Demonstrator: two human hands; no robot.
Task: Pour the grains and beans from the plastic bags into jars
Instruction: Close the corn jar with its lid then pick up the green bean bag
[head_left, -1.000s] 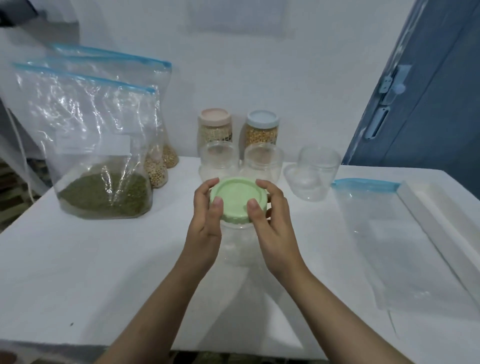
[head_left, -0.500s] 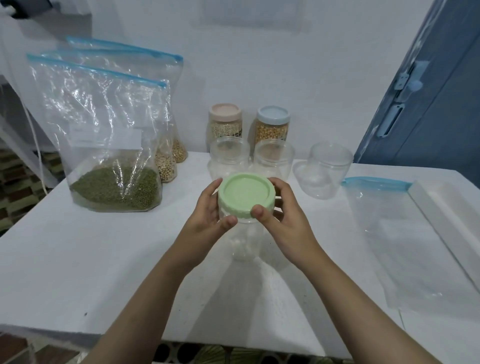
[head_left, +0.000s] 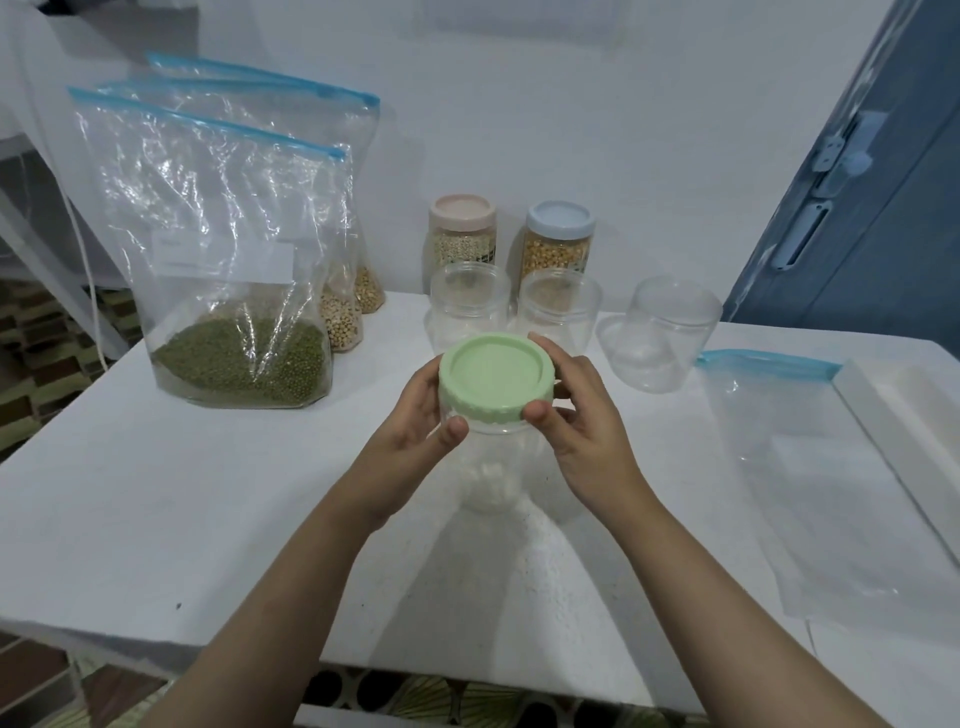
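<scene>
Both hands grip a clear jar (head_left: 493, 467) by its green lid (head_left: 496, 376): left hand (head_left: 415, 431) on the neck, right hand (head_left: 582, 421) on the rim. Beyond them two filled jars (head_left: 511, 239) stand capped; three empty jars (head_left: 561, 317) and three bags (head_left: 234, 249) of grain await.

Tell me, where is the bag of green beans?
The bag of green beans stands on the table's left side, just in front of two other bean bags.

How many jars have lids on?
3: the clear plastic jar with the green lid held in both hands, and the pink-lidded jar and blue-lidded jar by the wall.
</scene>
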